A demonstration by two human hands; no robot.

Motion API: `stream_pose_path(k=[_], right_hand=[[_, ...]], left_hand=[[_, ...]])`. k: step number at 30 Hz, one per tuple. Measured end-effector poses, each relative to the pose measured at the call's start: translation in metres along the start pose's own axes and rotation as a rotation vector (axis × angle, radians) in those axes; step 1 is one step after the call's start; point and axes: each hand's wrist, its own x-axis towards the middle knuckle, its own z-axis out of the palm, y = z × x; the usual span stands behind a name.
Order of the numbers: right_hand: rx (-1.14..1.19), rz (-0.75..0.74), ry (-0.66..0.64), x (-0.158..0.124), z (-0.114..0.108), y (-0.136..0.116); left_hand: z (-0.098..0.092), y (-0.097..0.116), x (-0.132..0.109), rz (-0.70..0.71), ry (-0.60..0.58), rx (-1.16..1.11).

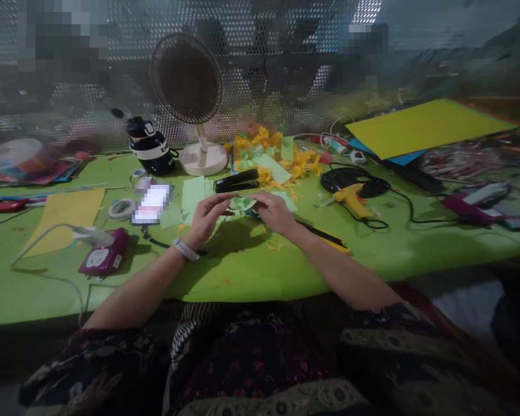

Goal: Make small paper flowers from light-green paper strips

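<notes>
- Light-green paper piece [241, 203] is btwn both hands, approx. centre of view, seemingly held just above the worktop [225, 283]; clock dirs below run from it.
- L hand [208, 215]: fingers bent, nearly closed, tips pinching the paper's 9 o'clock side. Thumb's grip partly hidden.
- R hand [272, 209]: curled likewise, tips nearly together on the 3 o'clock side; exact finger contact too small to tell.
- Step in hand, my read: shaping/adjusting the paper w/ fingertips. Thin stuff, prob. creases or tears easily, so light pinch, small moves.
- Best steady w/ one hand, work w/ the other; pulling both ways at once risks a rip.
- Black stapler [236, 181] sits close at 12 o'clock; mind knuckles.
- Black-and-yellow utility knife [327, 236] at approx. 4 o'clock, nr R forearm: watch that arm; can't tell if blade's out.
- Yellow glue gun [354, 201] at 3, well apart; treat as hot.
- Desk fan [186, 78] at 11: any draught could lift loose green sheets [193, 193] at 9–10.
</notes>
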Motion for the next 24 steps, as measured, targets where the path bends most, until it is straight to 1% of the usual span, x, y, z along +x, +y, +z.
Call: stream_pose_path(k=[4, 10, 20, 24], right_hand=[[0.095, 0.091, -0.002, 0.0011, -0.0009, -0.0019], [0.170, 0.147, 0.011, 0.0006, 0.0004, -0.0029], [0.164, 0.130, -0.021, 0.0000, -0.0003, -0.0078], [0.109, 0.105, -0.027, -0.0007, 0.0003, -0.0073]], left_hand=[[-0.0019, -0.0007, 0.0022, -0.023, 0.016, -0.035], [-0.0016, -0.0007, 0.0013, -0.044, -0.007, -0.055], [-0.0016, -0.0040, 0.0020, -0.022, -0.016, -0.063], [0.0015, -0.0009, -0.0001, -0.008, -0.031, 0.013]])
